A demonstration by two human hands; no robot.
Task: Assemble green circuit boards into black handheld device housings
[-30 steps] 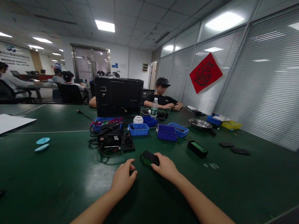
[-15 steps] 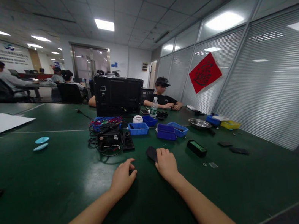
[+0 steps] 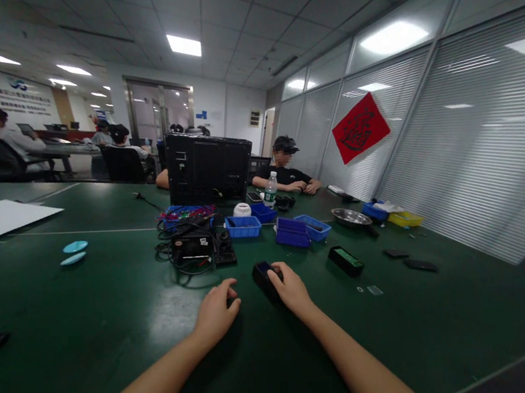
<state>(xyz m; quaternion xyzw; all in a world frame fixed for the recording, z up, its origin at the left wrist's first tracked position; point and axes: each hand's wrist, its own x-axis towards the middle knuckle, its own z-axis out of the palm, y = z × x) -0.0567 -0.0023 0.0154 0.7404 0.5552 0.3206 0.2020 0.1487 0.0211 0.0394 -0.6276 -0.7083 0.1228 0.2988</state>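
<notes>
Plainly, a black case [image 3: 262,284] was gripped by the right hand [image 3: 291,287], with thumb and fingers closed about its right side and a dark bluish area shown on its upper face. The case was held just to the left of that hand, between the two hands; whether the green table [image 3: 254,381] was touched by it could not be told. The left hand [image 3: 216,310] was held low over the table, apart from the case, with its fingers curled and a gap left between forefinger and thumb. Darkness was seen beneath the thumb, but whether anything was gripped there could not be told.

To the right of the right hand, a second case [image 3: 339,265] was laid with its green board [image 3: 348,257] exposed. Nearer the person than that case, also to the hand's right, a small ring [image 3: 360,289] and a clear piece [image 3: 375,290] were placed. Farther right, two flat black pieces [image 3: 421,265] were scattered. Beyond the right hand, a dark-blue bin [image 3: 292,232] was set beside a lighter blue tray [image 3: 318,230]. Ahead of the left hand, a black unit [image 3: 192,245] was surrounded by cables [image 3: 162,248]. Well beyond the right hand, a co-worker [image 3: 284,178] was seated.
</notes>
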